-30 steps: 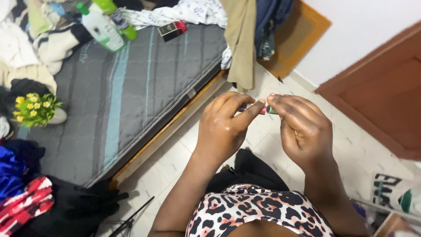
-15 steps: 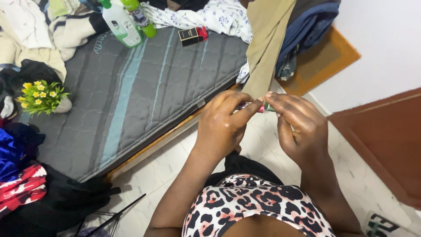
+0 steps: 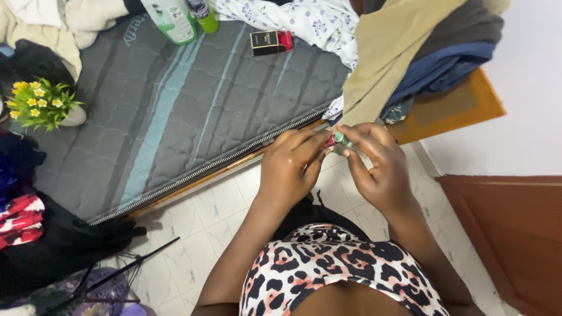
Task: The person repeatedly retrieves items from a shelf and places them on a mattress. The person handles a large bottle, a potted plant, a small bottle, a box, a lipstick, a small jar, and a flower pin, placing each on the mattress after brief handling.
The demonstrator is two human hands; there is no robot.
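Here, both hands raised together over the tiled floor (image 3: 193, 234), just off the mattress's (image 3: 175, 117) lower right corner, meeting around one small tube (image 3: 335, 139) with a reddish body and a pale green end. Left hand (image 3: 290, 175) curled, its fingers (image 3: 313, 146) pinched shut on the reddish part; right hand (image 3: 377, 169) opposite, fingers (image 3: 354, 136) closed on the green end, probably a cap, so gripped from both sides as for twisting or pulling apart, though hard to tell whether cap and body are already separate. Held clear of the bed and at chest height, likely to keep the small piece in sight under the head camera. On the mattress, kept along its far edge: two plastic bottles, one whitish-green (image 3: 171, 17) and one bright green (image 3: 204, 14), lying side by side and cut by the frame's top; one small black-and-red box (image 3: 271, 42) near them, flat on the quilted cover. At the left edge, one pot of yellow artificial flowers (image 3: 41, 104), upright. At the far right corner, a heap of clothes (image 3: 421, 47), tan, blue and grey, draped over the mattress end and hanging toward the hands. Near the lower left, dark and red-patterned fabrics (image 3: 23, 216) piled off the bed. One brown door (image 3: 509, 234) at the right. Leopard-print top (image 3: 333, 269) below.
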